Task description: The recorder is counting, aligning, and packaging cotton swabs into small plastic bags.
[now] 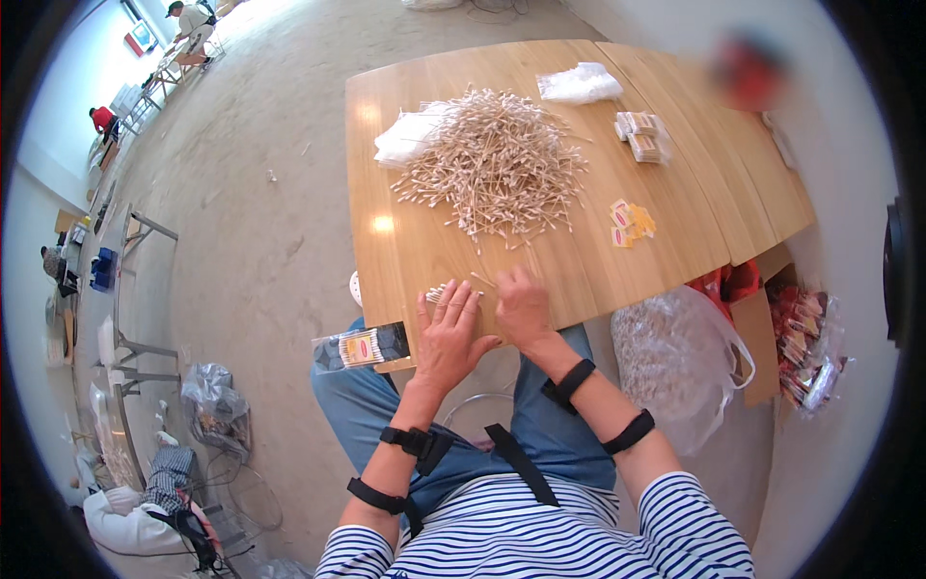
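Observation:
My left hand (448,338) lies flat at the table's near edge, its fingers stretched over a small row of cotton swabs (437,291). Most of that row is hidden beneath the fingers. Just to the right, my right hand (524,307) is closed, and a single cotton swab (482,280) sticks out to its left. Beyond both hands rises a big loose heap of wooden-stick cotton swabs (492,164). By my left wrist, a clear packet of swabs (359,347) with a yellow-and-white label rests at the table corner.
Small yellow-and-white cards (632,222) lie on the wooden table (666,203), near bundled swab packs (640,137). Clear plastic bags (581,84) lie at the back. A full plastic bag (675,357) and a cardboard box (757,338) stand right of my legs. People work at far left.

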Demonstrator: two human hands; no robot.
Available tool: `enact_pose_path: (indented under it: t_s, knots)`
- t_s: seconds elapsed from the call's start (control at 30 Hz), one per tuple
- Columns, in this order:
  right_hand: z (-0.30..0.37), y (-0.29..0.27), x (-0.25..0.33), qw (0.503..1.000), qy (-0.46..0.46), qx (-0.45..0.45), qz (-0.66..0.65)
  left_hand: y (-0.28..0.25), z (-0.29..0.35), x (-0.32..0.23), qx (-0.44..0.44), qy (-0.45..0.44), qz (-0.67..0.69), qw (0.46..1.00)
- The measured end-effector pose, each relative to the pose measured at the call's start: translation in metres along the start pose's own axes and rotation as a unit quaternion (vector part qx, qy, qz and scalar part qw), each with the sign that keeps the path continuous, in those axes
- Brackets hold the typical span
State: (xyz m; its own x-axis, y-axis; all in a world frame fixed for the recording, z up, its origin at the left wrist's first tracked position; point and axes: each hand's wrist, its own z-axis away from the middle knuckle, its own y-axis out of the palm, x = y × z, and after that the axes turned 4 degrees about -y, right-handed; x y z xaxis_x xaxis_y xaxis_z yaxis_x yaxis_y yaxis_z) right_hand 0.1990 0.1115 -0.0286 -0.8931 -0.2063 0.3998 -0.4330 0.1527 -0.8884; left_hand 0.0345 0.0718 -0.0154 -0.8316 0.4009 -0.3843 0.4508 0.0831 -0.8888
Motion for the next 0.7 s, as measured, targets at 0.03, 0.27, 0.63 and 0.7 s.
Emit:
enact_pose_path:
  t_s: [0.03, 0.27, 0.63, 0.7]
  knots:
    - [-0.002, 0.0, 0.004, 0.999, -0.037, 0.011, -0.019, 0.001, 0.0, 0.0, 0.0, 0.001, 0.0, 1.0]
    - [-0.044, 0.002, 0.01, 0.995, 0.051, 0.01, -0.081, 0.004, -0.005, 0.004, 0.005, 0.003, 0.003, 1.0]
    - [-0.09, 0.008, 0.006, 0.99, 0.12, 0.034, 0.066, 0.014, -0.003, 0.004, -0.004, -0.001, 0.01, 1.0]
    - [-0.079, 0.004, -0.002, 0.992, 0.099, 0.023, 0.075, 0.013, -0.003, 0.004, -0.013, 0.002, 0.004, 1.0]
